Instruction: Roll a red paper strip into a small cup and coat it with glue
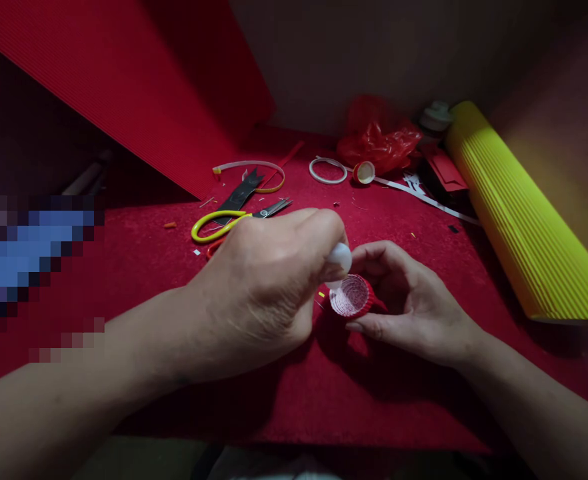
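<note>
My left hand (269, 280) is closed around a small white object (341, 259), perhaps a glue bottle, with its tip just above a little round cup (351, 295) of red corrugated paper that is pale inside. My right hand (409, 303) curls around that cup from the right and holds it on the red felt surface (324, 387). Most of the white object is hidden in my left fingers.
Yellow-handled scissors (224, 223) lie behind my left hand. A black paper strip (241, 193), a white ring (327, 170), a red-and-white cap (364, 173) and a red plastic bag (379, 137) sit further back. A yellow corrugated roll (519, 213) lies right; red corrugated sheet (139, 80) leans left.
</note>
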Available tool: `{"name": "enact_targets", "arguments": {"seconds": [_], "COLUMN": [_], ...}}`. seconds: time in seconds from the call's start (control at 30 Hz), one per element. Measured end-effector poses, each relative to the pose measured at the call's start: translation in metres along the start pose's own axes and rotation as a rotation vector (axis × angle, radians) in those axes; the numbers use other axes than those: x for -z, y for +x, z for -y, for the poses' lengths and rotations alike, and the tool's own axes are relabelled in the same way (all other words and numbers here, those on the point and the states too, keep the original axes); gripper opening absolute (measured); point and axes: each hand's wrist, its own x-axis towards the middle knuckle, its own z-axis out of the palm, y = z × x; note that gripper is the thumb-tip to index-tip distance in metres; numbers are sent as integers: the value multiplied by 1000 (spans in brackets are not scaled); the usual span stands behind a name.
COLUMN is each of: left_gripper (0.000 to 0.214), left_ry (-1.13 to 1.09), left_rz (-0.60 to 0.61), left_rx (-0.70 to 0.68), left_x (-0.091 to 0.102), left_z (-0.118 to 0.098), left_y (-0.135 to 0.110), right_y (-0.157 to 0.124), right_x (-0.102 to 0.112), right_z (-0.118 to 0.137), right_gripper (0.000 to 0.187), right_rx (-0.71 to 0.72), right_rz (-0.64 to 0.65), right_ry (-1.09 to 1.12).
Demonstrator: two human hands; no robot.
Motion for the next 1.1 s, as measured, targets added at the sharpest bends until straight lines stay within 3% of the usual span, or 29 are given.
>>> {"name": "enact_targets", "arguments": {"seconds": [1.1], "left_gripper": [15], "left_ry": [-22], "left_rz": [-13], "left_rx": [-43], "left_x": [-3], "left_z": [2], "left_y": [-3], "right_y": [1], "right_x": [-1], "right_z": [-1], "right_gripper": [52], "right_rx": [23], "right_rz": [-2], "right_ry": [12]}}
